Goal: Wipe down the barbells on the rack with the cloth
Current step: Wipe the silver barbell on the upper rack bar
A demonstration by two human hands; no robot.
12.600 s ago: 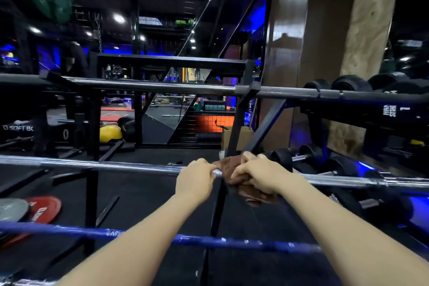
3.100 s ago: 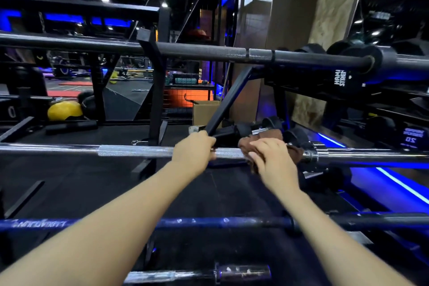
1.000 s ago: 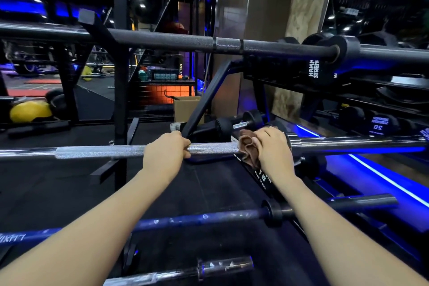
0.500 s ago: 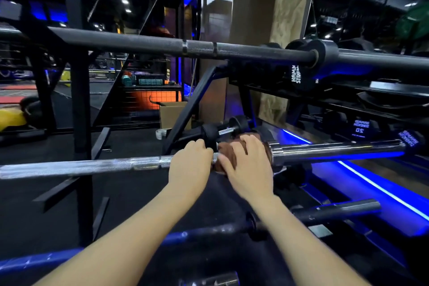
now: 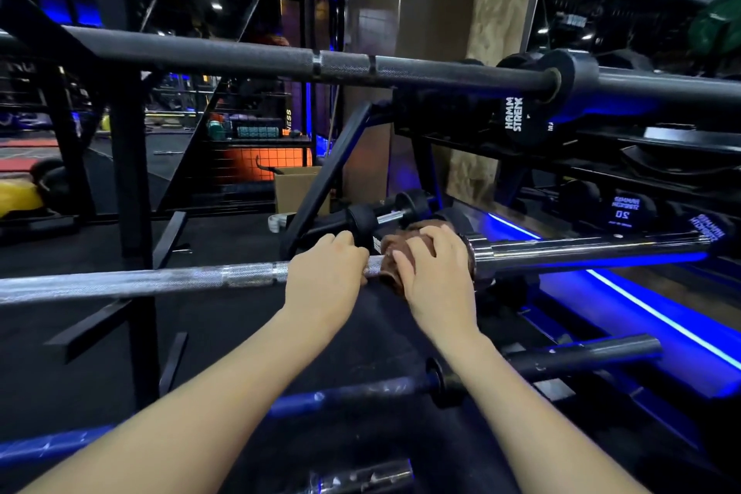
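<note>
I was wiping the silver barbell (image 5: 140,282) on the middle level of the rack (image 5: 128,172), my left hand (image 5: 324,273) gripping the shaft and my right hand (image 5: 435,273) holding the brown cloth (image 5: 391,253) around it beside the collar, so next I judged the sleeve needed wiping.

Silver barbell (image 5: 160,285): bright metal, knurled shaft, glossy smooth sleeve. Upper bar (image 5: 240,56): matt black, rough knurling. Cloth (image 5: 395,253): brown, soft fabric. Box (image 5: 296,188): plain cardboard.
</note>
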